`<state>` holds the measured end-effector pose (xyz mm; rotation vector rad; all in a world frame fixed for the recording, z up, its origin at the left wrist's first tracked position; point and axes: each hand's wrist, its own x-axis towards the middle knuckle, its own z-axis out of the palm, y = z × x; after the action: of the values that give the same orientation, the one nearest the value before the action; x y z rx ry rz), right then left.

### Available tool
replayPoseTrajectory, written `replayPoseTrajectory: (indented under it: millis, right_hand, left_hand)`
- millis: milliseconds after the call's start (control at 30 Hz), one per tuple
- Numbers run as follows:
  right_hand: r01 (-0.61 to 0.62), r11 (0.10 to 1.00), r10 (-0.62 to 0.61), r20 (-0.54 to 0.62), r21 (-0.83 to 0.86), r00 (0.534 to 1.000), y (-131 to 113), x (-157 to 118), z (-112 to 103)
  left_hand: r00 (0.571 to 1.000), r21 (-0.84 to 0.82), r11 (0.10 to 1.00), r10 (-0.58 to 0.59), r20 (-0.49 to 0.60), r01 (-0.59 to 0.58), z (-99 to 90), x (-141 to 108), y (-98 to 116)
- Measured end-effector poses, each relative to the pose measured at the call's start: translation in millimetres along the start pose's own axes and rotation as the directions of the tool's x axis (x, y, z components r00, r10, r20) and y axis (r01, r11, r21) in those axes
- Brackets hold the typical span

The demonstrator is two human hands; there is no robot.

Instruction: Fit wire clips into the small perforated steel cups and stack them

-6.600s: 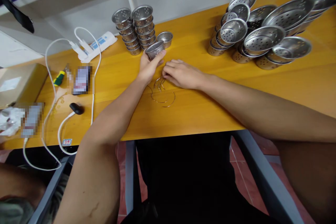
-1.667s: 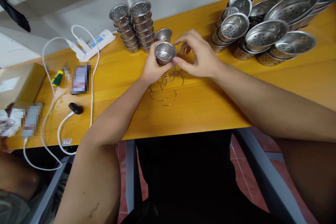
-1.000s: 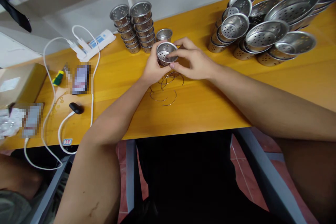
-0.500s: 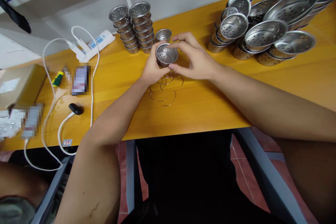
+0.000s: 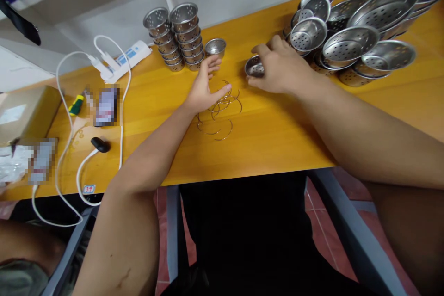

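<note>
My right hand (image 5: 279, 67) grips a small perforated metal cup (image 5: 255, 67), which is tilted near the right-hand stacks. Its fingers curl over the cup's right side. Fingers apart and holding nothing, my left hand (image 5: 206, 85) is beside several thin curved wires (image 5: 224, 106) lying on the table. Just behind it a single metal cup (image 5: 215, 47) stands upright. Two tall stacks of perforated cups (image 5: 183, 18) rise to the left of that cup. At the right are several stacks of small cups (image 5: 308, 34) and wider perforated bowls (image 5: 351, 46).
On the left of the wooden table (image 5: 277, 138) lie a white power strip (image 5: 130, 61) with cables, a phone (image 5: 107, 106), a green-yellow tool (image 5: 77, 105), a black plug (image 5: 100, 144) and a cardboard box (image 5: 33, 113). Another person's leg (image 5: 27, 245) shows at lower left.
The cup that was between both hands has moved right with my right hand. My left hand has let go of it and its fingers have spread.
</note>
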<state>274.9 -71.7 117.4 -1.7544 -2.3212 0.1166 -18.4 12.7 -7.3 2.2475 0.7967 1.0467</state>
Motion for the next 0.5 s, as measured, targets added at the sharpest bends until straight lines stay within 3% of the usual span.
replayPoseTrajectory:
  millis: [100, 167, 267, 367, 500]
  right_hand:
    - [-0.081, 0.995, 0.085, 0.060, -0.062, 0.995, 7.5, 3.4, 4.8]
    - [-0.063, 0.995, 0.067, 0.055, -0.075, 0.996, 6.8, 2.7, 6.2]
    - [0.088, 0.995, -0.088, 0.002, -0.056, 0.996, 1.0, 0.9, 6.3]
    - [0.310, 0.949, -0.309, -0.025, 0.058, 0.951, -3.2, 2.0, 8.7]
    - [0.338, 0.926, -0.352, 0.060, 0.167, 0.934, 0.7, 6.1, 16.4]
  left_hand:
    - [0.999, 0.017, 1.000, 0.014, -0.029, -0.013, 1.3, 0.0, -6.9]
    - [0.999, 0.026, 1.000, 0.018, -0.048, -0.017, 2.7, 0.5, -11.3]
    - [0.997, 0.036, 0.999, 0.013, -0.079, -0.011, 2.9, 1.2, -16.6]
    - [0.995, 0.042, 0.999, 0.018, -0.101, -0.014, 0.8, 1.3, -19.2]
    - [0.994, 0.066, 0.998, 0.009, -0.113, -0.002, -1.5, 1.1, -23.5]
